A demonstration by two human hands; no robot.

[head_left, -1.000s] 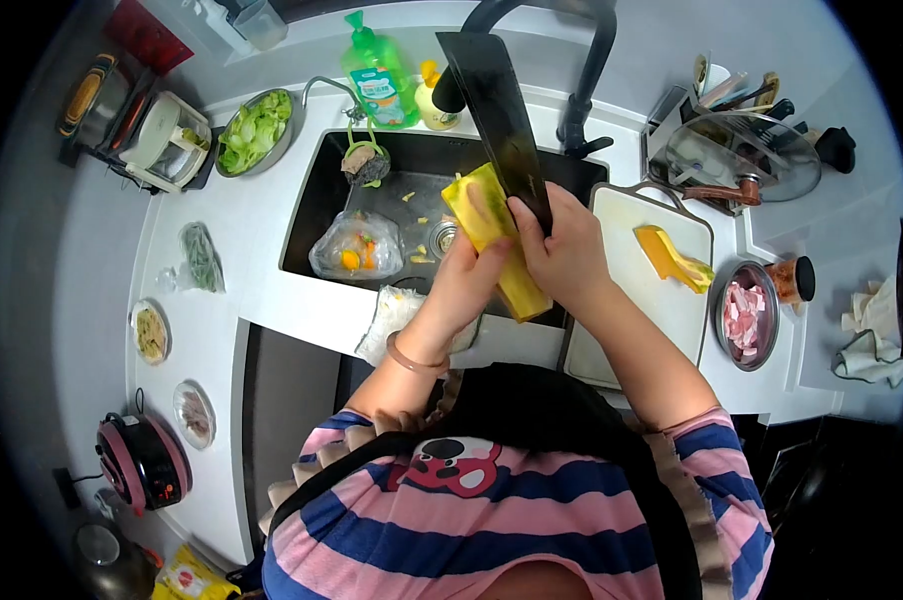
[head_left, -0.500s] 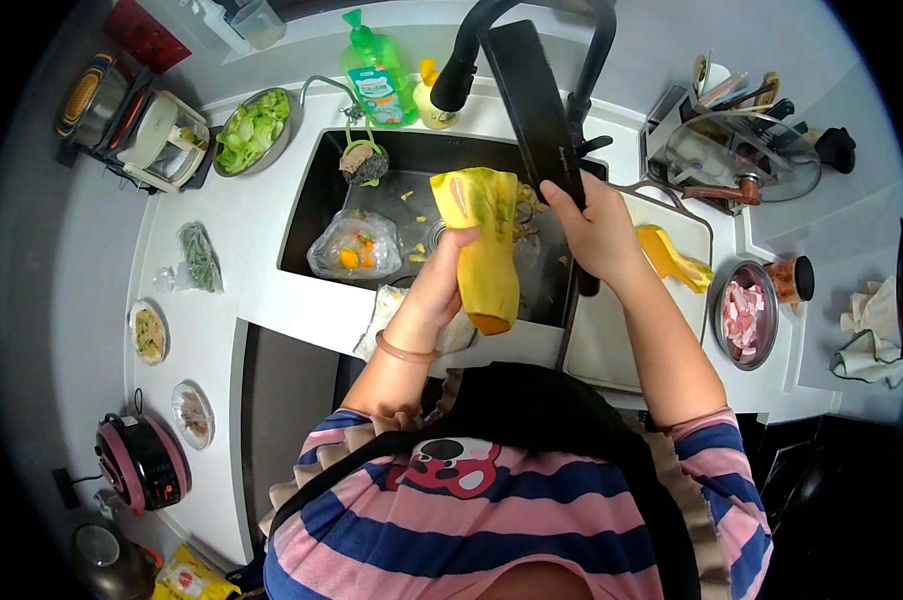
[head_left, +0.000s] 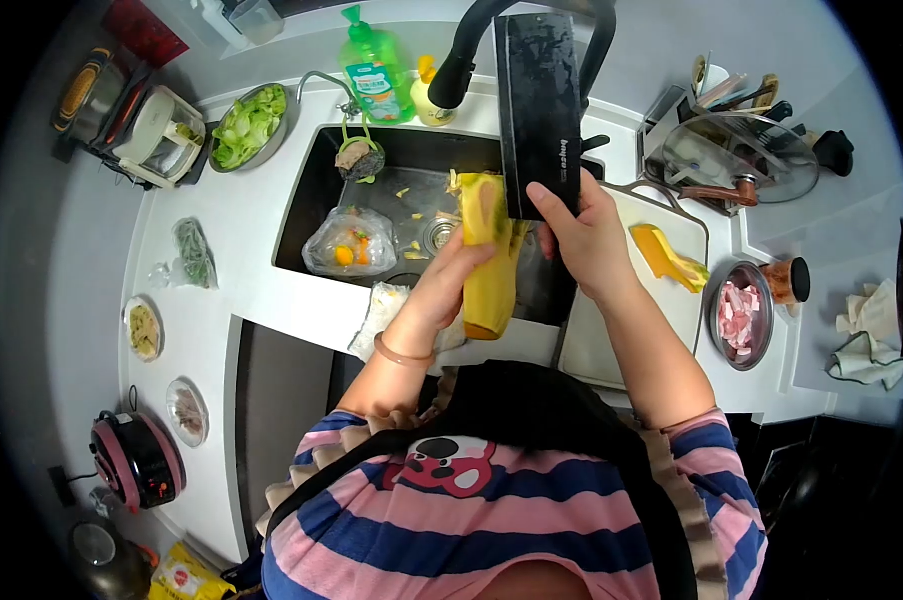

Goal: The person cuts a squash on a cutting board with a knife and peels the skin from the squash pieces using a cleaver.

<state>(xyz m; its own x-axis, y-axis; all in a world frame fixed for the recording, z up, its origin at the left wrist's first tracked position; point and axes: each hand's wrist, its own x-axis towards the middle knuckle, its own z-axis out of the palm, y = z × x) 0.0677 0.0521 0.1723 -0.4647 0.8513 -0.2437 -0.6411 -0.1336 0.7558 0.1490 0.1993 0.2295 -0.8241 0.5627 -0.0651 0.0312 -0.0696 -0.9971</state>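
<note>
My left hand [head_left: 452,277] is closed around the lower part of a long yellow squash [head_left: 489,290], held upright over the front of the sink [head_left: 302,215]. Its upper end looks cut, with some greenish patches. In my right hand [head_left: 587,240] is a black cleaver [head_left: 537,110], its broad blade pointing up and its flat side towards me. The lower edge of the blade is beside the squash's upper right side; I cannot tell whether they touch. My right thumb lies along the base of the blade, and the handle is hidden by my hand.
A cut squash piece [head_left: 669,258] lies on a white cutting board [head_left: 632,335] right of the sink. Beside it stands a bowl of sliced meat [head_left: 740,315]. The sink holds peel scraps and a plastic bag [head_left: 350,243]. A black faucet [head_left: 455,85] hangs above the sink.
The cleaver has turned from nearly edge-on to showing its broad face. The squash has rotated in my left hand, whose fingers now lie across its side.
</note>
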